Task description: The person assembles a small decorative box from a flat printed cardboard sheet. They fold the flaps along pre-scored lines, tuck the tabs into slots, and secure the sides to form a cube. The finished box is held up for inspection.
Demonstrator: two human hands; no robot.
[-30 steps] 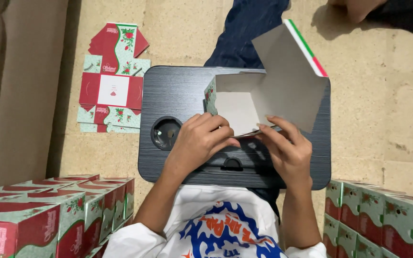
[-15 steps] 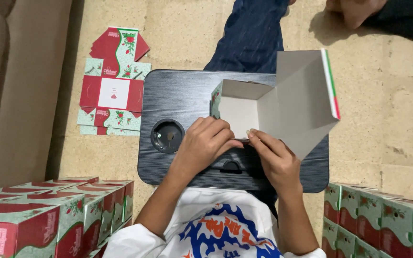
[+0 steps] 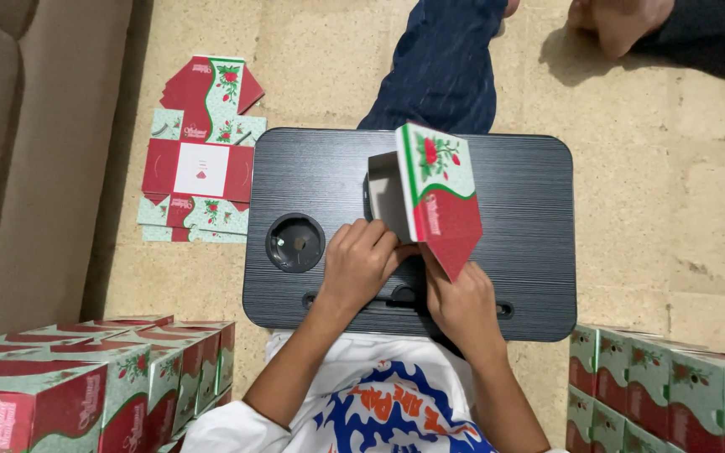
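Observation:
A half-folded cardboard box (image 3: pixel 430 189), red, mint green and white with a rose print, stands on a black lap tray (image 3: pixel 530 226). Its lid flap is swung down over the opening, printed side up, and the grey inside shows at the left. My left hand (image 3: pixel 361 260) grips the box's near left edge. My right hand (image 3: pixel 461 302) holds the near right side under the red pointed flap. Both hands rest over the tray's front slot.
A flat unfolded box blank (image 3: pixel 201 151) lies on the floor at the left. Finished boxes stand stacked at the lower left (image 3: pixel 86 377) and lower right (image 3: pixel 673 386). A sofa edge (image 3: pixel 10 151) runs along the left. Another person's leg (image 3: pixel 446 63) and foot (image 3: pixel 614 21) are beyond the tray.
The box's large lid flap has swung from open and upright down over the box, showing its printed side. Both hands stayed at the near edge.

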